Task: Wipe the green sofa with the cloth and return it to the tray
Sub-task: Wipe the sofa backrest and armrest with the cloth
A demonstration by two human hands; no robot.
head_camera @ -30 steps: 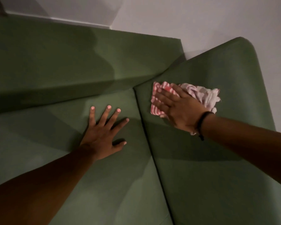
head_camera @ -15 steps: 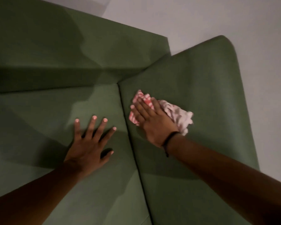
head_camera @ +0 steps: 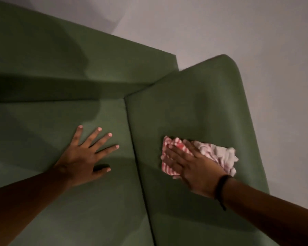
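Note:
The green sofa (head_camera: 194,103) fills most of the view, with its backrest at the top left and a broad armrest on the right. A crumpled red-and-white striped cloth (head_camera: 219,153) lies on the armrest. My right hand (head_camera: 194,166) presses flat on the cloth, fingers pointing up-left, a black band on the wrist. My left hand (head_camera: 85,157) rests flat on the seat cushion with its fingers spread, holding nothing. The tray is not in view.
A dark seam (head_camera: 137,157) runs between the seat cushion and the armrest. A plain grey floor or wall surface (head_camera: 256,32) lies beyond the armrest's outer edge at the top and right.
My right hand has slid the cloth down the armrest towards me, then to the right, away from the seam. My left hand stays planted on the seat. The camera has shifted.

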